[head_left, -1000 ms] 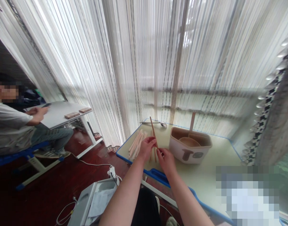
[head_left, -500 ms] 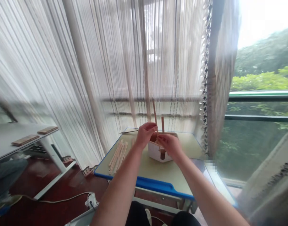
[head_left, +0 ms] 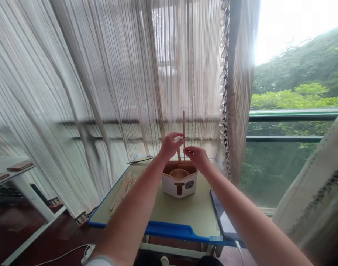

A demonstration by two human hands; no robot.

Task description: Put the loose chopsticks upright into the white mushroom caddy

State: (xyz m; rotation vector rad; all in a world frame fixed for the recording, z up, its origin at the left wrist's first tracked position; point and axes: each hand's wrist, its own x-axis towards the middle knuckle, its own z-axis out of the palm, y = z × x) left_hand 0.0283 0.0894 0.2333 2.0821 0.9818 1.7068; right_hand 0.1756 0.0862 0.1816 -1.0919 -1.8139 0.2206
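A thin wooden stick (head_left: 183,123) stands upright above the box. The fingertips of my left hand (head_left: 169,146) pinch it partway up. Lower down, my right hand (head_left: 199,157) has thumb and finger closed on the same stick. Beneath my hands is an open box (head_left: 171,188), white outside and brown inside, with a round brown shape (head_left: 179,173) within. A second flat stick (head_left: 179,157) rises from the box, partly behind my left hand. Left of the box lies a pile of several pale sticks (head_left: 124,190), partly covered by my left forearm.
The small table (head_left: 169,210) has a blue edge. A phone (head_left: 223,216) with a white cable lies at its right, beside my forearm. A thin dark tool (head_left: 140,160) lies at the back left. Curtains (head_left: 124,92) hang behind, and another table (head_left: 8,162) stands left.
Both hands have lifted the stick up from the front of the box, and it is more upright now. The view has shifted, bringing the box front and phone into sight.
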